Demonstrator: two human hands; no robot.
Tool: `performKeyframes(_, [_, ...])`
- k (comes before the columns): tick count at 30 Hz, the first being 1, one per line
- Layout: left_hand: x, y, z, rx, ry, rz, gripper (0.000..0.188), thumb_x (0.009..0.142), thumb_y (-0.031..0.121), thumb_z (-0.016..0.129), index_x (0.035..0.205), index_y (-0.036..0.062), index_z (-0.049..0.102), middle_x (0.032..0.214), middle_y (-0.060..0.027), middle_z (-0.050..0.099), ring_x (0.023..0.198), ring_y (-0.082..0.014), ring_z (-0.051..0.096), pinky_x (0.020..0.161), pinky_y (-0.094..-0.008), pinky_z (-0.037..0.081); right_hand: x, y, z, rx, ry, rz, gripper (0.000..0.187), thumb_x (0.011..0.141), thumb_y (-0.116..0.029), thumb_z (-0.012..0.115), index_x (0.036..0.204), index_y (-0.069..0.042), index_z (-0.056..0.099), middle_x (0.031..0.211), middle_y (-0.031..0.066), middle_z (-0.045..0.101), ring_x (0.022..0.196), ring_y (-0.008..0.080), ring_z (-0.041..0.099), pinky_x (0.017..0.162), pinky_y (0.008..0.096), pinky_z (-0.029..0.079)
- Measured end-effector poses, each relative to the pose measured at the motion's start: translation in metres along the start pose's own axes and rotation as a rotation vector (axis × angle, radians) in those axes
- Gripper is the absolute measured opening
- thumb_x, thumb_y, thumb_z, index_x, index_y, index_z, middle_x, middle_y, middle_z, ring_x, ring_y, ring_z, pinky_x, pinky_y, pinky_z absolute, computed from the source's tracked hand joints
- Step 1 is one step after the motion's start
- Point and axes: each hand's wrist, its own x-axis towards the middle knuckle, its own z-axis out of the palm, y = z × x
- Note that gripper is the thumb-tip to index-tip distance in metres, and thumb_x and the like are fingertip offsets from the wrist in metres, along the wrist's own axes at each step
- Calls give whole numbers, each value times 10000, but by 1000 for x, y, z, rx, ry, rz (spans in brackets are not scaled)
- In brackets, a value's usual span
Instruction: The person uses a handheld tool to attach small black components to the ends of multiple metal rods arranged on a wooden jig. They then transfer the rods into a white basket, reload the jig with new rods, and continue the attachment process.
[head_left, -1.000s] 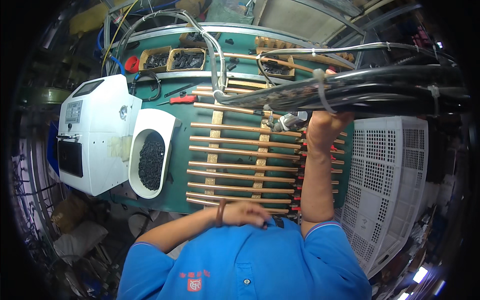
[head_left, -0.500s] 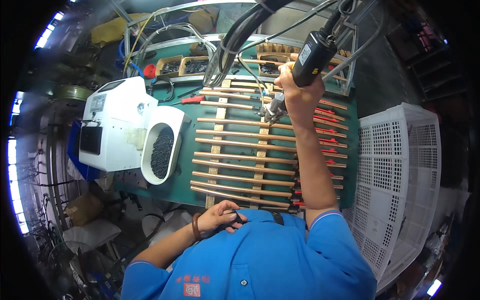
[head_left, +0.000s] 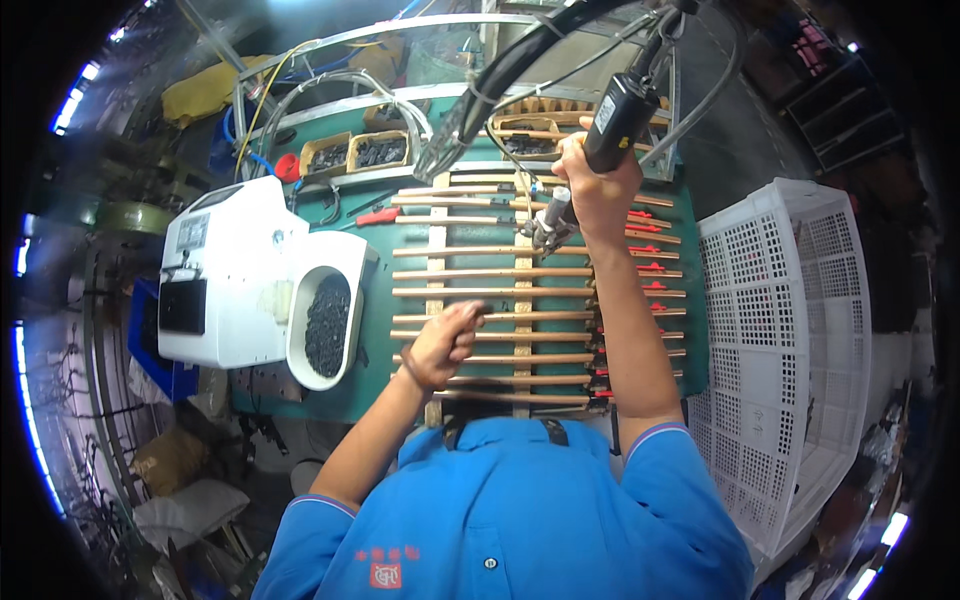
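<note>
A black electric screwdriver (head_left: 622, 122) is gripped in my right hand (head_left: 602, 195), with its cable running up. Its metal nose (head_left: 552, 226) is over the row of copper-coloured rods (head_left: 455, 274), close to a rod towards the far side; contact is unclear. My left hand (head_left: 447, 342) is above the nearer rods, its fingers pinched around a small black part (head_left: 484, 308), slightly blurred. The rods lie side by side across two wooden strips (head_left: 523, 350). Red clips (head_left: 652, 286) and dark pieces line their right portion, partly behind my right forearm.
To the left stands a white machine (head_left: 235, 300) with a tray of small black parts (head_left: 327, 325). A red-handled screwdriver (head_left: 378, 216) lies on the green tabletop (head_left: 365, 265). Cardboard boxes (head_left: 378, 152) sit at the back. White plastic crates (head_left: 755, 300) are on the right; cables hang overhead.
My left hand has moved from beside my shirt forward over the nearer rods, carrying the small black part. My right hand still holds the electric screwdriver in nearly the same place.
</note>
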Motion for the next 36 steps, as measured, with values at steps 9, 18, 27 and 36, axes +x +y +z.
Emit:
performKeyframes(9, [148,33,-20,1295,189,717,239,752,78,743,984,57,693,926,-105,683,814,-196,664,716,-299,520,-3,0,14,29,23,-49,298,791,23,602,1081,34,535,787,82,639,601,98,608,570,219,497])
performKeyframes(18, [157,32,-34,1483,98,890,170,731,62,732,889,61,671,919,-85,661,827,-295,644,703,-357,525,7,10,19,70,-24,-96,321,793,36,620,1101,36,528,797,27,619,657,74,589,624,228,510])
performKeyframes(27, [166,27,-42,1656,193,668,222,776,148,716,975,62,672,929,-129,659,854,-313,637,745,-381,505,-13,35,32,-15,-6,-139,308,752,135,611,1032,39,524,832,35,581,669,79,558,605,204,479])
performKeyframes(36, [190,11,-72,1813,141,709,475,841,266,687,1260,100,535,1240,-187,530,1109,-378,515,943,-453,418,-28,86,15,-159,46,-221,215,777,-162,729,869,-54,567,673,-18,586,573,94,539,597,229,459])
